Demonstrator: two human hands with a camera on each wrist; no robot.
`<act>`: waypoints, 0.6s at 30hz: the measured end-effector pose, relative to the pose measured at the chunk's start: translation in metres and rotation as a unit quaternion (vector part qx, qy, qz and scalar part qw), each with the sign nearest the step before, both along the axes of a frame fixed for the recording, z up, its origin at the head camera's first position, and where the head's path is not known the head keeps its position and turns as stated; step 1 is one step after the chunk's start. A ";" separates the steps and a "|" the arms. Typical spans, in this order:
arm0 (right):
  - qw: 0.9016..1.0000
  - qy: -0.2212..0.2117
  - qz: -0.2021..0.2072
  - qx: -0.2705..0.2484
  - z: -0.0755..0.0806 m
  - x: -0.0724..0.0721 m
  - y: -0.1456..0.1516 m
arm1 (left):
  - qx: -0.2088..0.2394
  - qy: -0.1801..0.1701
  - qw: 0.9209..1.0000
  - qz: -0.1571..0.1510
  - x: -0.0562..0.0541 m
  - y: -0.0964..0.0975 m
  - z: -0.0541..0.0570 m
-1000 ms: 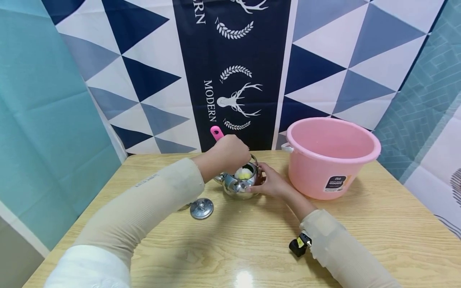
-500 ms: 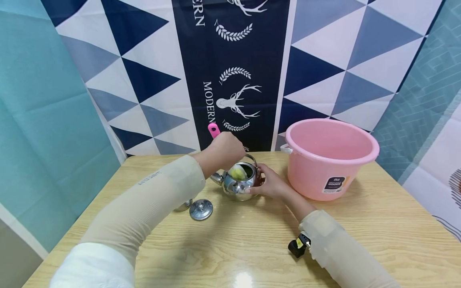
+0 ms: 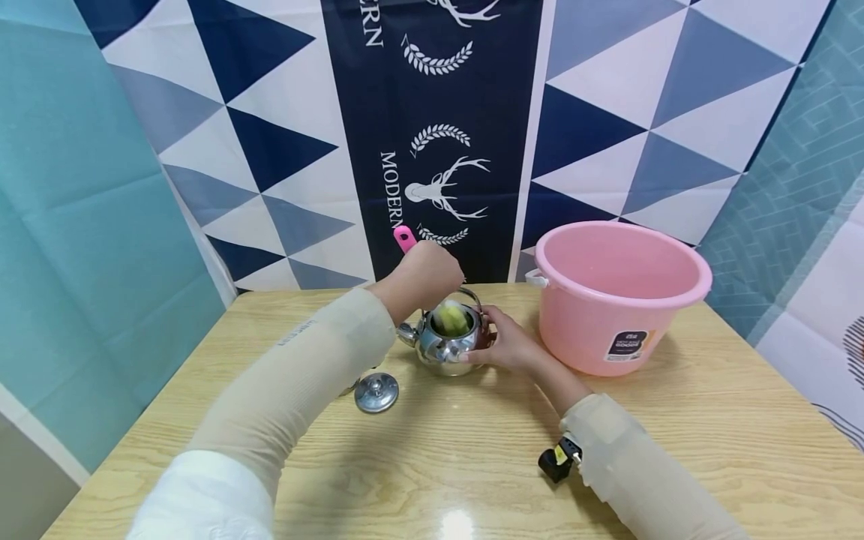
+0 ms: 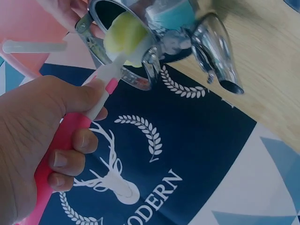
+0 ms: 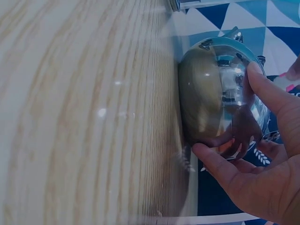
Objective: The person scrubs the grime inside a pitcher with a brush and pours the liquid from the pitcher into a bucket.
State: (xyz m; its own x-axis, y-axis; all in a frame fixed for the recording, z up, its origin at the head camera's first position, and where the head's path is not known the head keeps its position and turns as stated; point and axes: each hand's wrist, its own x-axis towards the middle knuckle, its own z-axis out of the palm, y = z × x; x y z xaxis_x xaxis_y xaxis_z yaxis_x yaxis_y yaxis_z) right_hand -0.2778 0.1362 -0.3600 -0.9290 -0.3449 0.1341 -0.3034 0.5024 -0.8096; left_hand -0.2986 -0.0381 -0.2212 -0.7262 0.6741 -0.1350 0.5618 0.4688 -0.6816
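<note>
The left hand [image 3: 428, 276] curls round a pink-handled brush [image 4: 75, 123], whose long axis runs from eleven to five o'clock in the head view, the sponge head [image 4: 123, 36] inside the mouth of the kettle [image 3: 442, 358]. The kettle stands on the counter [image 3: 466, 442] about five o'clock from that hand and nine from the right hand [image 3: 508, 343], which grips its side. The left wrist view shows the brush's white neck [image 4: 108, 74], hidden from the head view.

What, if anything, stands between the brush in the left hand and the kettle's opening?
Nothing visible: the brush head sits in the opening of the kettle, and the lid lies aside on the table.
</note>
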 end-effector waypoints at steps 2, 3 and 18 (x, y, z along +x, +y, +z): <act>1.000 -0.004 0.000 -0.001 0.000 0.000 0.000 | 0.002 -0.001 1.000 -0.002 -0.001 0.003 0.000; 1.000 -0.006 -0.001 -0.004 0.000 0.000 0.000 | 0.001 -0.002 1.000 -0.004 -0.001 0.005 0.000; 1.000 -0.024 0.002 -0.005 0.000 -0.002 0.001 | -0.010 -0.005 0.999 -0.041 0.012 0.021 -0.005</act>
